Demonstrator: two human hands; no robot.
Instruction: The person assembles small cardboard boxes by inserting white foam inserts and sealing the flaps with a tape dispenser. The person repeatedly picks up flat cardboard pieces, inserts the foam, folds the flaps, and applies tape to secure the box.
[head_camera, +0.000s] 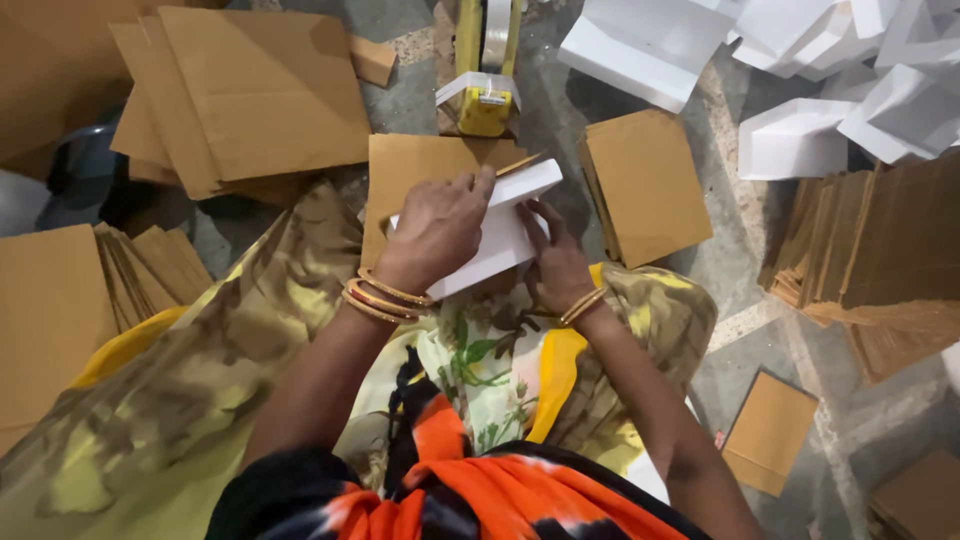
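Presently, observations as follows.
Held piece: white folded card piece (500, 235), centre of the frame, tilted, over the person's lap.
Left hand: left hand (437, 232) lies over the top face of the white piece, fingers curled over its upper edge, gripping it; several gold bangles (385, 297) at the wrist.
Right hand: right hand (556, 265) presses against the lower right edge of the same piece, fingers bent around it, gripping.
Beneath: brown card sheet (420, 170) flat on the floor, just behind the white piece.
Right of centre: small stack of brown card (648, 185).
Top centre: yellow tape dispenser (485, 95).
Upper left: large brown card sheets (250, 90), overlapping.
Upper right: heap of white folded pieces (850, 90).
Right edge: tall stacked brown cards (880, 250).
Floor: grey speckled floor (740, 290).
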